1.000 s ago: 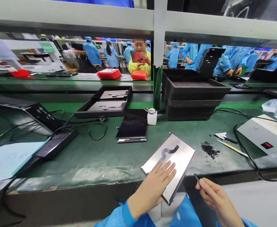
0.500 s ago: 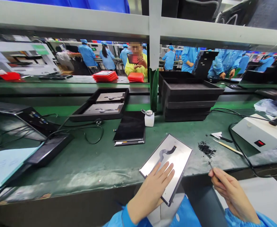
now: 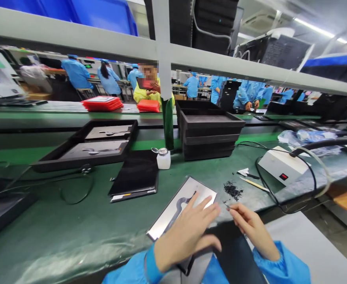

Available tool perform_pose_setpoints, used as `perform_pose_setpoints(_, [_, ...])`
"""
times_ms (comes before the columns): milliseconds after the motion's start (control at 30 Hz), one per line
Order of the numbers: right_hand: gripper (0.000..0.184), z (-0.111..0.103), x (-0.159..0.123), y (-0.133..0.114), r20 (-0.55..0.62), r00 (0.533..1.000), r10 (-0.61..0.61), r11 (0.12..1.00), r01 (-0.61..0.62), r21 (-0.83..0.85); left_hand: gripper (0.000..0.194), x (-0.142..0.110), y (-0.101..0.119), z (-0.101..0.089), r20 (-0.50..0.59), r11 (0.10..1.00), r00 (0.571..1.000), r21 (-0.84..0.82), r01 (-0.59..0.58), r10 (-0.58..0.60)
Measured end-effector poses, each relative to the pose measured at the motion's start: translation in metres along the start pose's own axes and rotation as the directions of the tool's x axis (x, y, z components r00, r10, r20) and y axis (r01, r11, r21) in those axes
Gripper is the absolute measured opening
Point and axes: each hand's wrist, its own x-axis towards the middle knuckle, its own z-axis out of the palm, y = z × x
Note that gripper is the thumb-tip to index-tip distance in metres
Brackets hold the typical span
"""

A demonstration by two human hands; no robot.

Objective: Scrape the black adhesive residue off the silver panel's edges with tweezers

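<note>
A display panel (image 3: pixel 188 189) with a silvery back and a curved grey flex cable lies tilted at the bench's front edge. Over it is my left hand (image 3: pixel 188 228), fingers spread and thumb out, holding nothing; whether the palm touches the panel cannot be seen. My right hand (image 3: pixel 252 225) pinches slim metal tweezers (image 3: pixel 227 205) just right of the panel. Their tip points at a small heap of black scraps (image 3: pixel 233 190). Beyond the scraps lie a pale pointed stick (image 3: pixel 254 184) and a black-handled tool with a white end (image 3: pixel 247 172).
Dark screens (image 3: pixel 137 171) lie stacked beside a white pump bottle (image 3: pixel 164 161). Behind them sit a black tray (image 3: pixel 51 161) of panels and stacked black trays (image 3: pixel 210 136). Right, a white box (image 3: pixel 282 163) trails cables. Across the bench, a person in yellow (image 3: pixel 145 92) holds a panel.
My view has swung right, so the bench things appear further left. My left hand has shifted on the panel, its thumb now spread out. My right hand keeps the tweezers near the scraps.
</note>
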Motion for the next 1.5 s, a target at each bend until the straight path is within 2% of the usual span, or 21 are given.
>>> perform_pose_setpoints(100, [0.041, -0.003, 0.002, 0.0, -0.044, 0.99, -0.131, 0.987, 0.127, -0.096, 0.034, 0.046, -0.007, 0.001, -0.078, 1.0, 0.997, 0.031, -0.001, 0.004])
perform_pose_setpoints(167, [0.036, -0.005, 0.002, 0.001, -0.05, 0.981, -0.186, 0.973, 0.177, -0.151, 0.014, 0.066, -0.012, 0.007, -0.105, 1.0, 0.994, 0.029, -0.009, 0.012])
perform_pose_setpoints(267, [0.032, -0.006, 0.0, 0.006, -0.059, 0.979, -0.196, 0.966, 0.183, -0.181, 0.016, 0.083, -0.017, 0.018, -0.118, 1.0, 0.993, 0.025, -0.013, 0.016])
perform_pose_setpoints(400, [0.032, -0.007, -0.003, 0.024, -0.15, 0.977, -0.155, 0.979, 0.131, -0.159, 0.015, 0.091, -0.016, 0.023, -0.116, 1.0, 0.993, 0.025, -0.006, 0.008])
perform_pose_setpoints(533, [0.044, -0.013, -0.012, 0.047, -0.221, 0.973, -0.06, 0.996, 0.044, -0.074, 0.017, 0.097, -0.023, 0.015, -0.131, 0.998, 0.99, 0.032, 0.048, -0.044])
perform_pose_setpoints(667, [0.051, -0.016, -0.023, 0.057, -0.344, 0.938, 0.035, 0.995, 0.001, 0.105, 0.017, 0.109, -0.038, 0.005, -0.174, 0.99, 0.977, 0.045, 0.136, -0.126])
perform_pose_setpoints(733, [0.052, -0.015, -0.027, 0.055, -0.365, 0.927, 0.085, 0.98, -0.013, 0.196, 0.016, 0.12, -0.041, 0.009, -0.163, 0.99, 0.979, 0.054, 0.131, -0.12])
perform_pose_setpoints(833, [0.053, -0.01, -0.03, 0.052, -0.324, 0.934, 0.15, 0.953, -0.05, 0.297, 0.014, 0.137, -0.039, 0.027, -0.106, 0.993, 0.991, 0.072, 0.093, -0.085])
perform_pose_setpoints(900, [0.053, -0.008, -0.033, 0.052, -0.311, 0.935, 0.174, 0.941, -0.064, 0.332, 0.013, 0.145, -0.038, 0.036, -0.07, 0.993, 0.995, 0.089, 0.081, -0.075])
perform_pose_setpoints(967, [0.052, -0.006, -0.038, 0.055, -0.329, 0.925, 0.188, 0.937, -0.068, 0.344, 0.009, 0.146, -0.038, 0.039, -0.049, 0.991, 0.996, 0.106, 0.076, -0.071])
perform_pose_setpoints(1067, [0.052, -0.002, -0.048, 0.058, -0.356, 0.911, 0.207, 0.936, -0.079, 0.343, 0.03, 0.129, -0.034, 0.026, -0.025, 0.993, 0.999, 0.116, 0.035, -0.032])
perform_pose_setpoints(1133, [0.051, 0.001, -0.055, 0.059, -0.339, 0.915, 0.216, 0.937, -0.097, 0.336, 0.046, 0.104, -0.028, 0.011, 0.017, 0.995, 0.999, 0.098, -0.028, 0.027])
perform_pose_setpoints(1233, [0.05, 0.009, -0.062, 0.061, -0.316, 0.919, 0.235, 0.931, -0.119, 0.344, 0.042, 0.05, -0.019, -0.009, 0.096, 0.992, 0.99, 0.055, -0.113, 0.107])
perform_pose_setpoints(1300, [0.051, 0.017, -0.065, 0.063, -0.325, 0.914, 0.244, 0.928, -0.122, 0.352, 0.054, 0.008, -0.016, -0.017, 0.128, 0.994, 0.986, -0.011, -0.108, 0.108])
perform_pose_setpoints(1367, [0.051, 0.028, -0.068, 0.063, -0.341, 0.909, 0.239, 0.932, -0.117, 0.342, 0.075, -0.033, -0.015, -0.018, 0.115, 0.995, 0.988, -0.004, -0.104, 0.103])
perform_pose_setpoints(1433, [0.05, 0.039, -0.069, 0.062, -0.352, 0.909, 0.224, 0.942, -0.109, 0.318, 0.091, -0.068, -0.014, -0.012, 0.136, 0.996, 0.989, 0.067, -0.06, 0.051])
perform_pose_setpoints(1500, [0.05, 0.05, -0.069, 0.058, -0.334, 0.917, 0.217, 0.945, -0.11, 0.309, 0.094, -0.091, -0.013, 0.0, 0.163, 0.987, 0.986, 0.158, 0.001, -0.027])
